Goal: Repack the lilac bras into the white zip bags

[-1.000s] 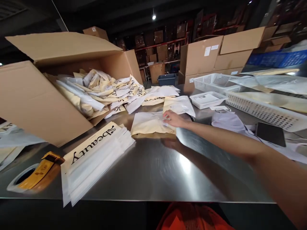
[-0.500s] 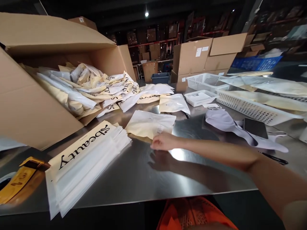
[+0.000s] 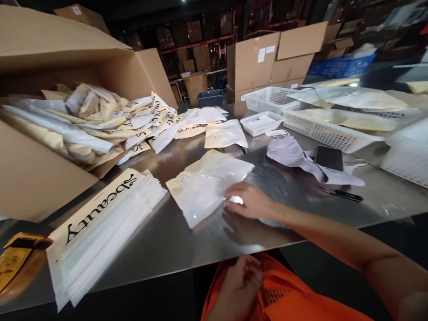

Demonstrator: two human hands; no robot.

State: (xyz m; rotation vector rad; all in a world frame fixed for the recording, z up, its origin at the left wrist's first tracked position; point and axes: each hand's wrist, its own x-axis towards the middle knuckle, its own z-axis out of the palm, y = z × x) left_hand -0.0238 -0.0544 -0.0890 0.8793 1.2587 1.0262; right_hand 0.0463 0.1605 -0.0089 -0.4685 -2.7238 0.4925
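A filled plastic bag with a cream-coloured back [image 3: 209,187] lies flat on the metal table. My right hand [image 3: 249,199] is at its right edge, fingertips on or just beside the plastic. Its thumb stands apart from the fingers, with a bright gap between. Low in front of an orange garment, my left hand [image 3: 239,285] has its fingers curled in; whether anything small is between them is hidden. To the left is a fanned stack of flat bags [image 3: 110,232], the top one printed "beauty".
A large cardboard box [image 3: 47,178] on its side spills filled bags [image 3: 100,120]. Another filled bag [image 3: 225,133] lies behind. At right are white baskets [image 3: 327,131], a lilac bra [image 3: 287,154], a phone [image 3: 329,158] and black tweezers [image 3: 344,194]. A yellow object [image 3: 13,263] sits far left.
The bag by my right hand has come nearer and now lies turned, showing more of its face. My right hand has opened out. My left hand has entered at the bottom. The view has shifted right.
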